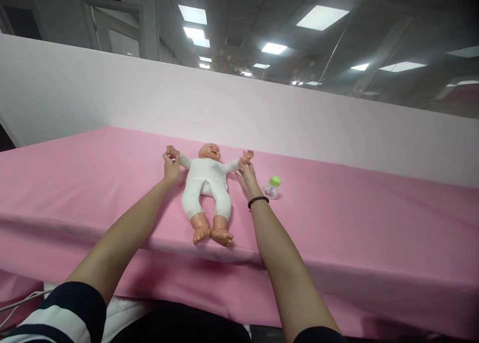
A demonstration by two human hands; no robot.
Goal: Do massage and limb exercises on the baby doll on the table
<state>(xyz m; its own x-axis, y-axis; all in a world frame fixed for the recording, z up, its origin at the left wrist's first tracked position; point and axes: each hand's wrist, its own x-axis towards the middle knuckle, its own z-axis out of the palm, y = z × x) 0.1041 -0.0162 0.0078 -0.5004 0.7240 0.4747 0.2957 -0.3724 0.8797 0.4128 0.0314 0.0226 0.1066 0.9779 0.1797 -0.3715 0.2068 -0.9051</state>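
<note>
A baby doll (206, 173) with a white cloth body lies on its back on the pink-covered table, head away from me and feet near the front edge. Its arms are spread out to both sides. My left hand (172, 168) is closed around the doll's forearm and hand on the left. On the other side, my right hand (247, 177) has its fingers and thumb on the doll's other forearm, just below the wrist. A dark beaded bracelet circles my right wrist.
A small clear bottle (272, 188) with a green cap stands right of my right hand. The pink cover (355, 223) drapes over the table's front edge. Behind the table runs a white low wall (262, 108) with glass above. White cables (26, 299) show at the lower left.
</note>
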